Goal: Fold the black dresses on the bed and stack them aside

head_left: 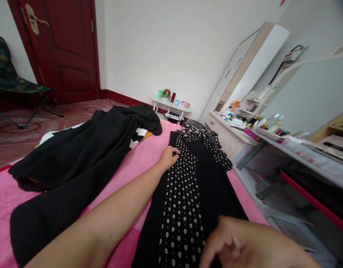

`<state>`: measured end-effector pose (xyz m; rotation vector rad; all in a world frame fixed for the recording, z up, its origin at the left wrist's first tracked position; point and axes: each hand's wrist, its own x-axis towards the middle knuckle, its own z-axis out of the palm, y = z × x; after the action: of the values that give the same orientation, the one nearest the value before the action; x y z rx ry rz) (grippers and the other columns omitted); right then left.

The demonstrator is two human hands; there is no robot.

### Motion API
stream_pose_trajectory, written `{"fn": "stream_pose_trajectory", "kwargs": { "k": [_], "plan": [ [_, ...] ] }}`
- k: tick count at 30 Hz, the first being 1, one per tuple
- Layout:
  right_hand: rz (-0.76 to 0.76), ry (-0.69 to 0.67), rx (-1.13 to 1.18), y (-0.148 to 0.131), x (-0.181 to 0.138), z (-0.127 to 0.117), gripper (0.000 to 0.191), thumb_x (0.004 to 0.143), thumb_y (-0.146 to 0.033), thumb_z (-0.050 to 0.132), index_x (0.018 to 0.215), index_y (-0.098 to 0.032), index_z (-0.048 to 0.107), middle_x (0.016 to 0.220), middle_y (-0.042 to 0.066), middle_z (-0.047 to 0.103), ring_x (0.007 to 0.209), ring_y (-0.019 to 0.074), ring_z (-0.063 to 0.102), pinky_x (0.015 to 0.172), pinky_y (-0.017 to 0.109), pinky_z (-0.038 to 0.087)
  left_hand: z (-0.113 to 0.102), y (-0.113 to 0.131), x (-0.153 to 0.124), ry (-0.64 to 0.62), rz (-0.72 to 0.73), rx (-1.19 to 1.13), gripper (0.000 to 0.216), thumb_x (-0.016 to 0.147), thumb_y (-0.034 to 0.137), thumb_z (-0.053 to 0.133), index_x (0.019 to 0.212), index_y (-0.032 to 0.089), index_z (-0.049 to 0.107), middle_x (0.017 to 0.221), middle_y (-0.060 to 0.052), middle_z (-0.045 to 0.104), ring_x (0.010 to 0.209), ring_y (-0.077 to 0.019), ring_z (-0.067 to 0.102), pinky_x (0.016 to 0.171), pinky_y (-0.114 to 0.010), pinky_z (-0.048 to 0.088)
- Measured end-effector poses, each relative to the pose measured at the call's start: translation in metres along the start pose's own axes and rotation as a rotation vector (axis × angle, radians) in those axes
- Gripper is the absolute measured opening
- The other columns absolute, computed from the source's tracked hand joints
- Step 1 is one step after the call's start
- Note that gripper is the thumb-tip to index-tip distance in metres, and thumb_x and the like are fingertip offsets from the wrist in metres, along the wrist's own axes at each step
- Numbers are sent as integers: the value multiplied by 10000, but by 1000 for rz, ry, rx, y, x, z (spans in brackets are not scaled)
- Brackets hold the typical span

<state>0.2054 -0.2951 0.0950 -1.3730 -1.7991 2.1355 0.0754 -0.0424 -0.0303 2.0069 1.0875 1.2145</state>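
Note:
A long black garment with a white-dotted panel (182, 208) lies stretched out on a pink blanket (149, 149). Toward its far end, my left hand (168, 157) has its fingers pinched at the left edge of the dotted panel. My right hand (235, 242) is low in the view, over the near right side of the garment. Its fingers curl downward, and the fingertips run out at the bottom edge, so what they hold is hidden. Black floral ruffled cloth (202, 136) lies bunched at the garment's far end.
On the blanket's left is a heaped black garment (85, 149), with white and yellow cloth (142, 136) under it. A dressing table (260, 136) crowded with bottles stands along the right. Farther off are a small white shelf (171, 103), a red door (60, 44) and a camouflage folding chair (15, 83).

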Motion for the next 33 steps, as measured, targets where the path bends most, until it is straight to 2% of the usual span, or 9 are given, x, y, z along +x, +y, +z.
{"fn": "stream_pose_trajectory", "kwargs": {
  "k": [3, 6, 9, 13, 15, 19, 23, 27, 33],
  "plan": [
    [-195, 400, -72, -31, 20, -33, 368, 809, -444, 590, 1033, -157, 643, 705, 26, 662, 489, 85, 565, 464, 178, 425, 2, -2, 1, -9, 14, 13, 169, 728, 108, 628, 854, 193, 703, 898, -27, 649, 869, -176, 598, 866, -315, 482],
    [-456, 873, -319, -43, 59, -78, 350, 818, -406, 578, 1071, -171, 636, 962, 84, 690, 823, 167, 650, 738, 292, 510, 4, -3, 2, -7, 23, 29, 165, 745, 118, 627, 883, 179, 694, 909, -30, 651, 904, -180, 593, 877, -325, 477],
    [-482, 1198, -729, -21, 103, -122, 426, 858, -359, 515, 1248, -191, 547, 1313, 102, 539, 1215, 220, 482, 1050, 411, 335, 5, -5, 2, -6, 33, 44, 206, 746, 92, 624, 932, 157, 684, 952, -45, 648, 928, -176, 591, 894, -322, 473],
    [1, 1213, -875, 29, 141, -161, 589, 926, -433, 343, 1413, -102, 337, 1479, 139, 318, 1379, 260, 244, 1110, 494, 196, 5, -4, -1, -23, 52, 86, 250, 746, 63, 602, 965, 156, 680, 980, -53, 629, 938, -166, 592, 911, -315, 476],
    [103, 1216, -877, 44, 147, -168, 636, 938, -470, 275, 1442, -82, 263, 1499, 133, 272, 1391, 259, 210, 1112, 494, 189, 4, 0, -3, -14, 64, 149, 258, 752, 64, 580, 969, 161, 682, 1029, -68, 608, 983, -179, 579, 930, -328, 472],
    [34, 1283, -884, 48, 147, -166, 622, 933, -461, 289, 1431, -88, 289, 1483, 125, 314, 1373, 258, 256, 1106, 479, 211, 5, 16, 3, -15, 306, 345, 292, 755, 52, 522, 968, 171, 683, 1309, -87, 481, 1229, -232, 430, 1045, -370, 376],
    [-150, 1410, -830, 46, 144, -166, 481, 928, -328, 318, 1334, -102, 440, 1367, 121, 478, 1267, 217, 420, 1071, 375, 301, 17, 25, 28, -339, 569, 509, 321, 851, 136, 427, 1101, 160, 626, 1270, -86, 549, 1211, -211, 465, 1079, -377, 312],
    [-157, 1519, -761, 52, 141, -172, 357, 893, -237, 361, 1125, -119, 605, 1159, 108, 614, 1093, 212, 535, 989, 329, 384, 30, 7, 70, -504, 269, 655, 460, 937, 335, 308, 1339, 150, 436, 1453, -84, 373, 1341, -229, 317, 1086, -410, 287],
    [-114, 1556, -727, 55, 139, -176, 303, 876, -235, 408, 1061, -168, 638, 1115, 77, 629, 1046, 212, 542, 941, 315, 408, 36, -26, 109, -452, 8, 701, 569, 939, 444, 182, 1444, 196, 263, 1541, -34, 141, 1401, -257, 165, 1109, -476, 212]
  ]
}}
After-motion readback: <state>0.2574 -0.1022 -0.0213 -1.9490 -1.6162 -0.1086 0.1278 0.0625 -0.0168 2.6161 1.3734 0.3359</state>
